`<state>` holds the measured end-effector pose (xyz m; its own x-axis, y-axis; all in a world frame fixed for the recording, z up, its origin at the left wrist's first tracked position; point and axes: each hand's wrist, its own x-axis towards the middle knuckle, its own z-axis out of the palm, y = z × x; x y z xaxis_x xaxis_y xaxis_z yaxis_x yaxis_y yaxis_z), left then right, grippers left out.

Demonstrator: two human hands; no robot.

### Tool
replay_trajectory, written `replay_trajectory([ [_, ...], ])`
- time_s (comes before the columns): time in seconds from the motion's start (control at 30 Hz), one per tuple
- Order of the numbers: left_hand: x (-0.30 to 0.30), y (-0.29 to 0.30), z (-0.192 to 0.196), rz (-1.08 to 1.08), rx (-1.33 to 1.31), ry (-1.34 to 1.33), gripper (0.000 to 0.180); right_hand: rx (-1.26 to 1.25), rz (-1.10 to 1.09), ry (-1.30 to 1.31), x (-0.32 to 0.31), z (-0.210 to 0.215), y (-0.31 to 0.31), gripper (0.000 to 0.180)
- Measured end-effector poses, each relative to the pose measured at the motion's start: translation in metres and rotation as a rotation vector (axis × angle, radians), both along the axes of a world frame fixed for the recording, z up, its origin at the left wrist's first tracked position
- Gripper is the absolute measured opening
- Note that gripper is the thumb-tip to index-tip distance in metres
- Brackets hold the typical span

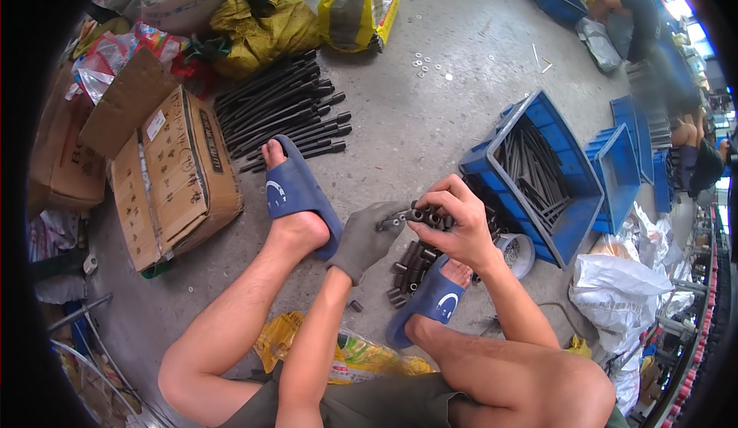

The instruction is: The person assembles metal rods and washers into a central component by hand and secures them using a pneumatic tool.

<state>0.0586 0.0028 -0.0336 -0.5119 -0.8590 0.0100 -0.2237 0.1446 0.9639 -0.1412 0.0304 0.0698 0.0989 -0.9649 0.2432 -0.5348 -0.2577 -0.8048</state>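
My left hand [364,237], in a grey glove, is closed with its fingertips around a small metal piece [394,221], whose exact kind I cannot make out. Right beside it, my bare right hand [461,216] pinches several short black tube sleeves [432,218], their round open ends showing. The two hands nearly meet above the floor between my feet. Below them a heap of similar black sleeves [415,265] lies by my right slipper [438,299]. One loose sleeve [355,305] rests apart on the floor.
A round white tub [516,254] of small metal parts stands beside a blue crate [580,201] of black rods. Long black rods [284,113] lie beyond my left slipper [301,189], near a cardboard box [165,186]. Washers [420,64] are scattered ahead. Other people work at far right.
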Motion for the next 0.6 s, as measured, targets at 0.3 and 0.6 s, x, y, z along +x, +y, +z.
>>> replay_trajectory([
  [0.3, 0.004, -0.007, 0.008, -0.076, 0.097, -0.077, 0.038, 0.027, 0.041, 0.107, -0.005, 0.017, -0.005, 0.034],
  [0.6, 0.003, 0.002, 0.004, 0.000, 0.116, -0.011, 0.037, 0.167, 0.012, 0.157, -0.006, 0.032, -0.007, 0.032],
])
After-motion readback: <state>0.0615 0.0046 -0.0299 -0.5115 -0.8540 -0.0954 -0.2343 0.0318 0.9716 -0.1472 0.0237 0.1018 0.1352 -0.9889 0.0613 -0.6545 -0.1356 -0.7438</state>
